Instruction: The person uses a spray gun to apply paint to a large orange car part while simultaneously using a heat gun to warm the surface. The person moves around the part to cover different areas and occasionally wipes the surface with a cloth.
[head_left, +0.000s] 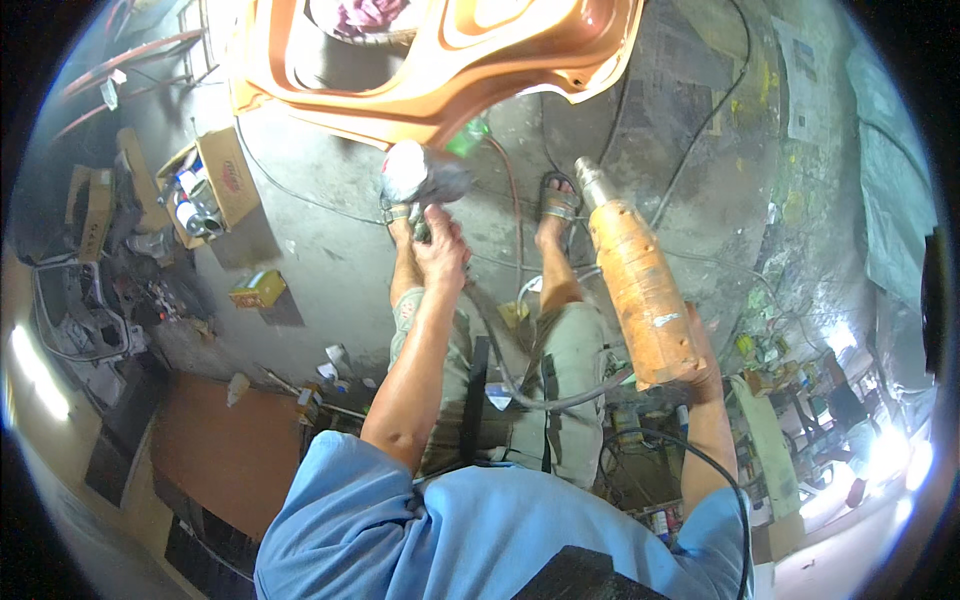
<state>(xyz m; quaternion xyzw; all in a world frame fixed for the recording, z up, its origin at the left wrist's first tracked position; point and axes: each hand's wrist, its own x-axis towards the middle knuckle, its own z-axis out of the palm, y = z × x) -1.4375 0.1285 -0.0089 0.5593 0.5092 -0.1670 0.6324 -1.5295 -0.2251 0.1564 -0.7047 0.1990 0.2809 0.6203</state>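
Observation:
In my left hand point(442, 252), closed round its handle, is a spray gun point(424, 175) with a pale, smeared cup on top, somewhat blurred. A dark hose point(545, 402) curves from below that hand across my knees. My right hand point(702, 350) is closed on a heat gun point(640, 285), a thick cylinder wrapped in orange-brown tape with a bare metal nozzle pointing away from me. Most of the right fingers are hidden behind it. Beyond both hands a large, curved orange body panel point(405, 105) with big openings spans the top; the spray gun's cup is just below its near edge.
At left, an open cardboard box point(232, 180) holds several cans, with a small yellow box point(258, 289) nearby. Cables and a reddish hose point(512, 190) cross the concrete floor around my sandalled feet. Cluttered shelves point(800, 420) stand at lower right; a brown board point(225, 440) lies lower left.

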